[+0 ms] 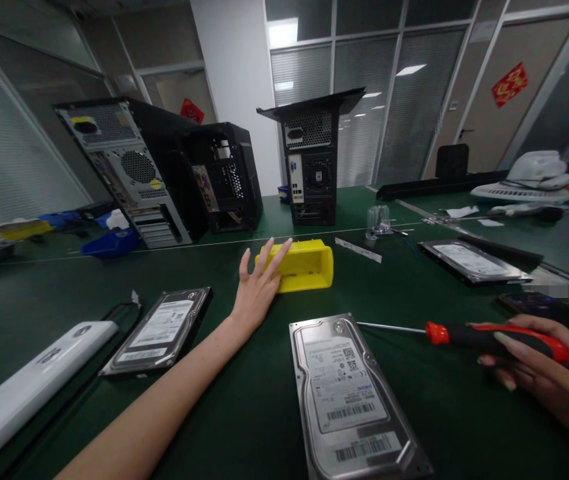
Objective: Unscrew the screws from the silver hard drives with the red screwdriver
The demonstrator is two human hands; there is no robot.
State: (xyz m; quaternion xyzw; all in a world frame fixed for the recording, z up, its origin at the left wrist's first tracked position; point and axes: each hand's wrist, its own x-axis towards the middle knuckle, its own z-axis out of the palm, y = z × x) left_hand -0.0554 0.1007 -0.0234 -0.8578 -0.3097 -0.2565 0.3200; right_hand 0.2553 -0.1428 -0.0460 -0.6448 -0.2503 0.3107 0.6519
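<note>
A hard drive (349,393) lies label up on the green table in front of me. My right hand (539,363) is closed around the red and black handle of a screwdriver (464,337). The shaft points left, and its tip is at the top right corner of the drive; whether it touches is hard to see. My left hand (262,283) reaches to a small yellow bin (307,283) lying with its opening toward me. Its fingers are spread over the left end of the bin, some fingertips at the upper rim.
Another hard drive (162,330) and a white power strip (39,383) lie at left. A third drive (474,260) is at right, near a dark phone-like object (549,313). Computer cases (314,160) stand at the back. A metal strip (358,250) and a clear plastic cup (378,220) sit behind the bin.
</note>
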